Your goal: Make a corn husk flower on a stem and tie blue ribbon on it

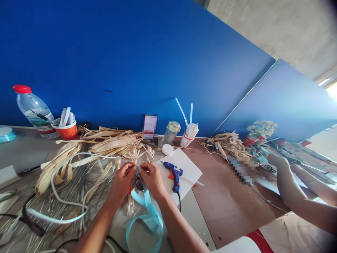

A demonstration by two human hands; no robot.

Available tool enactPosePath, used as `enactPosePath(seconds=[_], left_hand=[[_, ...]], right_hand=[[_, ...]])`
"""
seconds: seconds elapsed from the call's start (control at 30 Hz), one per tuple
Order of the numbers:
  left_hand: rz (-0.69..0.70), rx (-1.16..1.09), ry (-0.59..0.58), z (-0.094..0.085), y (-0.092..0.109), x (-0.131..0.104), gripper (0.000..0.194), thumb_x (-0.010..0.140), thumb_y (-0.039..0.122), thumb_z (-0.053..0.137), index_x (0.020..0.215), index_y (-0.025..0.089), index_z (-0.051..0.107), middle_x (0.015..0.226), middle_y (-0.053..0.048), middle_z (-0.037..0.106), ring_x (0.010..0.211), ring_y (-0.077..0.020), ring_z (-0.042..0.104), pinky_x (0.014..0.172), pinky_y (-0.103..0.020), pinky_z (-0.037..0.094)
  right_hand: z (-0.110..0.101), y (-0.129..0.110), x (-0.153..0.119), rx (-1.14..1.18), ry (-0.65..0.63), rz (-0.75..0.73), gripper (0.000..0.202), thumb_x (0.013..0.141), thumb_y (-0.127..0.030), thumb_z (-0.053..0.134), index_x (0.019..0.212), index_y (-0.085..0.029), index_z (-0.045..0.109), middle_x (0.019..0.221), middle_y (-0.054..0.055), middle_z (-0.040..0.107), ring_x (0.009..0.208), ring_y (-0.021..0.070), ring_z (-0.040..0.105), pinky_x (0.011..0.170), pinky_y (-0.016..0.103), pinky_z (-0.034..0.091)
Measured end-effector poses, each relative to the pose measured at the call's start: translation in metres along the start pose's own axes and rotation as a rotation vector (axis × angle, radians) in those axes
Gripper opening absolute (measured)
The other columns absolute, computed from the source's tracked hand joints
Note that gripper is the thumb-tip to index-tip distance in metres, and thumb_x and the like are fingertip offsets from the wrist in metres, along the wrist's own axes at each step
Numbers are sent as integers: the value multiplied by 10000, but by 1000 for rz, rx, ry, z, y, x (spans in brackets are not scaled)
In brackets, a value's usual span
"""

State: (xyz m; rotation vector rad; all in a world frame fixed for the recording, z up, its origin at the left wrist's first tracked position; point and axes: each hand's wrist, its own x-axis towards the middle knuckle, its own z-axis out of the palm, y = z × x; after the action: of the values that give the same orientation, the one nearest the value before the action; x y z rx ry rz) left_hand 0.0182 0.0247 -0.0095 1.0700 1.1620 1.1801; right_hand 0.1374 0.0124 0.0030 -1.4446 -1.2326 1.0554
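Note:
In the head view, my left hand is closed, its thumb and fingers pinching the base of a small pale corn-husk flower whose pointed petals spread above the fingertips. Right beside it, my right hand is closed on a light-blue ribbon. The ribbon runs up to the flower's base between both hands, and its loose length hangs down and curls into a loop on the table. The fingertips hide where ribbon and flower meet. A blue glue gun lies on a white sheet right of my right hand.
Dried corn husks and thin wires cover the left side, crossed by a white cord. Along the blue partition stand a bottle, a red cup, a jar and a cup of glue sticks. Another person's arms reach in at right.

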Motion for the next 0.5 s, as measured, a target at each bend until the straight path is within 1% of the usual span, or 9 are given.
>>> enactPosePath(seconds=[0.07, 0.17, 0.23, 0.37, 0.5], left_hand=[[-2, -17, -10, 0, -1, 1, 287, 694, 433, 673, 853, 196, 638, 652, 29, 627, 569, -156, 563, 542, -250, 434], [-1, -44, -16, 1, -1, 0, 270, 683, 404, 695, 847, 194, 653, 670, 25, 643, 577, -154, 567, 546, -248, 425], [-2, -40, -4, 2, -1, 0, 277, 671, 393, 706, 852, 189, 662, 699, 15, 663, 593, -159, 581, 554, -250, 426], [5, 6, 3, 2, -2, 1, 274, 682, 378, 695, 873, 184, 668, 743, 2, 691, 625, -164, 601, 593, -255, 440], [22, 40, -37, 1, -1, 0, 239, 748, 380, 636, 886, 185, 650, 756, -27, 715, 692, -182, 624, 671, -275, 454]], right_hand=[[0, 1, 0, -6, 22, 22, 171, 729, -239, 575, 861, -159, 650, 794, 28, 658, 567, 124, 576, 503, 216, 442], [0, 1, 1, -8, 14, 51, 195, 726, -249, 571, 885, -160, 641, 776, 16, 640, 479, 97, 513, 451, 212, 401], [-1, 1, 2, -30, 28, 33, 170, 715, -235, 572, 850, -166, 649, 749, 6, 633, 505, 101, 509, 479, 214, 403], [-5, -3, 3, -80, 54, -15, 100, 700, -226, 568, 712, -169, 648, 707, 1, 625, 608, 126, 530, 591, 235, 422], [-14, -7, 4, -72, 117, -20, 130, 707, -255, 544, 689, -159, 629, 677, -2, 596, 620, 132, 507, 602, 238, 404]])
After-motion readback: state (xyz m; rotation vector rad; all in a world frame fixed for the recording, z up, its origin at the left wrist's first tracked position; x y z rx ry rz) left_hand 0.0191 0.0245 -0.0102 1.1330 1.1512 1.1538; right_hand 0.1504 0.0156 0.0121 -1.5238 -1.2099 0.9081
